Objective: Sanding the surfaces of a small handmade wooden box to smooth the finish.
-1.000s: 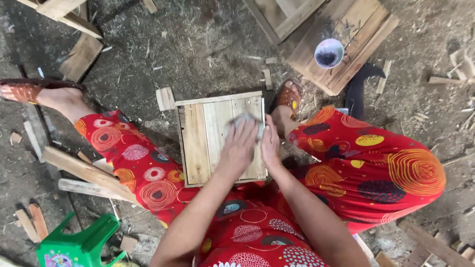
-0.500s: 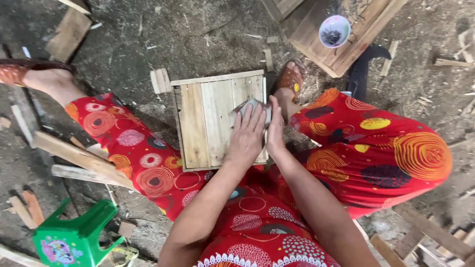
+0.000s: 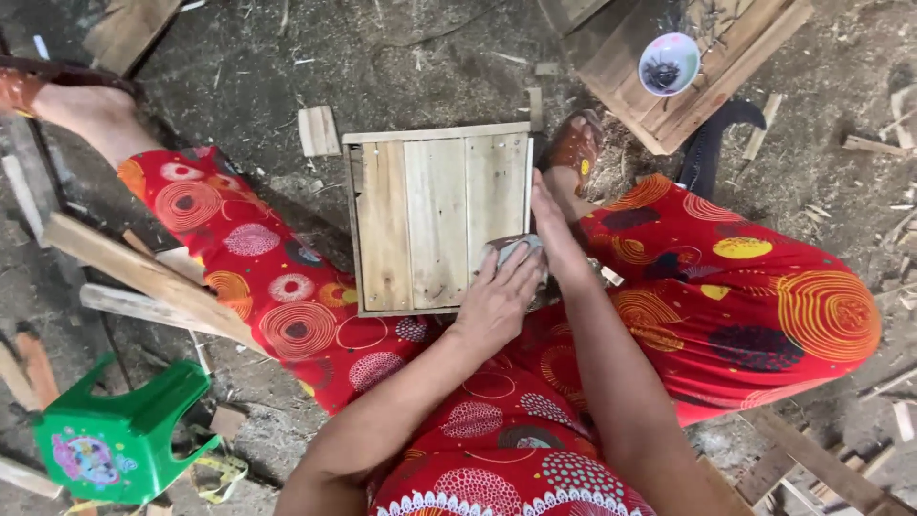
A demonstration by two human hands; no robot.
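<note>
Lying at the far left of the dirt floor [image 3: 401, 57] is a green plastic stool [image 3: 119, 440], tipped on its side near the lower left corner, with loose wooden slats [image 3: 143, 277] just above it. A sandalled foot [image 3: 57, 96] reaches toward the upper left edge, the leg in red patterned cloth. A short wood offcut [image 3: 318, 130] lies just left of the square wooden panel [image 3: 435, 225], which sits flat on the floor between the person's legs, made of pale boards set side by side inside a thin frame.

At the panel's lower right corner the left hand [image 3: 497, 306] is curled over a small grey sanding pad [image 3: 521, 250], fingers wrapped around its near side and pressing it down on the wood. The right hand [image 3: 554, 234] lies open and flat just beside it, palm along the panel's right edge and touching the pad's far side; it closes on nothing.

Right of the panel the other sandalled foot [image 3: 576, 143] rests by the upper right corner. Further right a wooden pallet piece [image 3: 726, 67] near the floor's top edge carries a small white bowl [image 3: 669, 63] with dark contents, and a dark curved blade [image 3: 712, 143] lies beside it.
</note>
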